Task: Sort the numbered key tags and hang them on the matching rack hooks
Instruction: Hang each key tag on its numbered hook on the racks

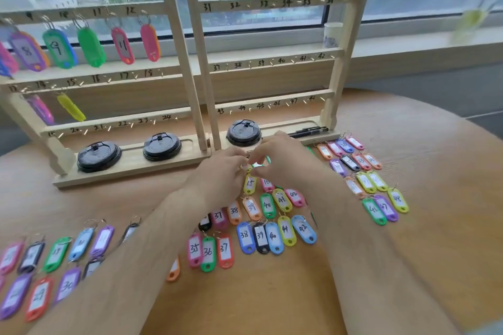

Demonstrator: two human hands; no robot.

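Observation:
Two wooden racks stand on the table: the left rack (174, 57) carries hung tags such as 8, 9 and 11, and the right rack (272, 62), numbered 31 to 48, has bare hooks. Many coloured numbered key tags (261, 236) lie in rows on the table. My left hand (220, 171) and my right hand (283, 160) meet just in front of the right rack's base. Both pinch the ring of a yellow tag marked 15 (250, 183), which hangs down from the fingers. A green tag shows partly between the fingertips.
Three black cup lids (99, 156) sit on the rack bases, and black pens (310, 131) lie on the right base. More tags lie at the left (38, 275) and right (381, 198). A paper cup (332, 34) stands on the windowsill.

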